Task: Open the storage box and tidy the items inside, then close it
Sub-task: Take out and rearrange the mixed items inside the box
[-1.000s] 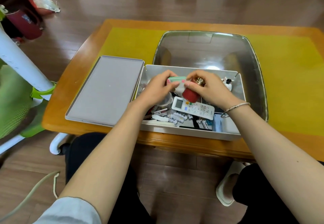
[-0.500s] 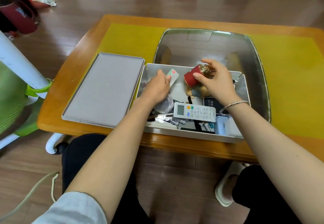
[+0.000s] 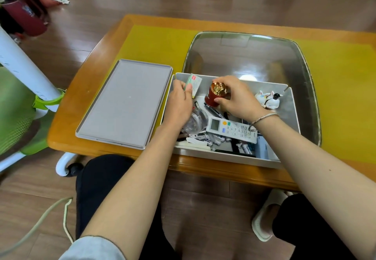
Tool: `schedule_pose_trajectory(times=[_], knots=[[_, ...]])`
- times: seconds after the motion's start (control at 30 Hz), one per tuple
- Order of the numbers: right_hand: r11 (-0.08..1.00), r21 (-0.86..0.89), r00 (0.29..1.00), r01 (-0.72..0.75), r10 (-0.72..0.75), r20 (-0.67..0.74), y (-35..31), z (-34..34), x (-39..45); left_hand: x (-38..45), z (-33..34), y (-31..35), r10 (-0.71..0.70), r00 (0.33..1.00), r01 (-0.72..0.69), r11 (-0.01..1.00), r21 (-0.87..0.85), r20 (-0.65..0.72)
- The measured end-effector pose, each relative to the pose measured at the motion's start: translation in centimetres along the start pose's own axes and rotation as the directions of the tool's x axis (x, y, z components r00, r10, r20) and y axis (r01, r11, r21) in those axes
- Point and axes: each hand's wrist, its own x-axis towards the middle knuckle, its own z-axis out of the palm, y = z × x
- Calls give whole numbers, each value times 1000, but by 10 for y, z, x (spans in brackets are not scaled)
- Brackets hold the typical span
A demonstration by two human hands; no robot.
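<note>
The grey storage box [image 3: 289,115] stands open at the table's front edge, its flat grey lid [image 3: 126,103] lying beside it on the left. My left hand [image 3: 179,101] pinches a small green and white packet [image 3: 194,84] at the box's back left corner. My right hand [image 3: 236,97] grips a red jar with a gold top [image 3: 215,95], held upright over the box's middle. Inside lie a white remote control [image 3: 232,129], a clear round container [image 3: 196,120], pens, batteries and two small cat figurines [image 3: 268,99] at the back right.
A large shiny metal tray [image 3: 252,56] sits right behind the box on the yellow mat [image 3: 154,42]. The wooden table's front edge [image 3: 213,168] runs just below the box. A green and white chair [image 3: 24,101] stands at the left, a slipper [image 3: 264,219] on the floor.
My right hand has turned the red jar upright and brought it back over the box's middle. My left hand moved the green packet toward the back left corner.
</note>
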Motion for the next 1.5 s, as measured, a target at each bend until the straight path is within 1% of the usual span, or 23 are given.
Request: schedule_pose_trajectory(times=[0.13, 0.2, 0.3, 0.4, 0.47, 0.57, 0.63, 0.7, 0.83, 0.93, 1.0, 1.17, 1.27, 1.33, 1.43, 1.5], knots=[[981, -169, 991, 92, -73, 113, 4, 0, 3, 2, 1, -2, -18, 999, 18, 1000, 15, 36], [971, -216, 986, 104, -73, 146, 4, 0, 4, 3, 2, -2, -50, 996, 47, 998, 35, 74], [981, -173, 981, 86, -53, 185, 0, 4, 4, 6, 0, -1, -81, 987, 71, 995, 76, 139], [996, -70, 957, 50, -28, 290, -6, 5, 3, 11, -2, 3, -116, 975, 95, 989, 114, 190], [996, -65, 941, 53, -28, 336, -8, 2, 5, 16, -3, 4, -136, 960, 92, 979, 185, 246], [994, -80, 956, 71, -45, 289, -6, -6, 8, 23, -1, 7, -172, 927, 76, 957, 281, 333], [990, -116, 974, 76, -48, 223, -3, -12, 11, 27, 1, 9, -188, 913, 67, 945, 321, 362], [981, -178, 979, 80, -44, 200, -1, -15, 14, 30, 1, 11, -209, 902, 64, 931, 360, 379], [931, -324, 956, 170, -76, 283, -4, -12, 15, 27, 1, 12, -255, 894, 100, 915, 392, 368], [914, -365, 953, 175, -65, 295, -6, -11, 13, 22, 0, 11, -269, 906, 134, 915, 381, 326], [920, -365, 964, 144, -47, 261, -5, -10, 10, 21, -2, 11, -270, 917, 155, 920, 360, 294], [917, -398, 995, 18, 24, 99, -6, -4, 9, 23, -6, 12, -269, 922, 189, 940, 284, 277], [919, -394, 995, -16, 51, 80, -8, 2, 11, 21, -8, 13, -254, 932, 194, 952, 238, 257], [912, -410, 995, -8, 48, 87, -8, 4, 11, 19, -9, 13, -208, 951, 167, 968, 188, 226], [872, -489, 997, 13, 23, 68, -6, 5, 8, 17, -13, 16, -137, 977, 121, 987, 103, 163], [870, -494, 998, 17, 19, 67, -5, 5, 6, 17, -16, 20, -111, 985, 102, 992, 76, 131]])
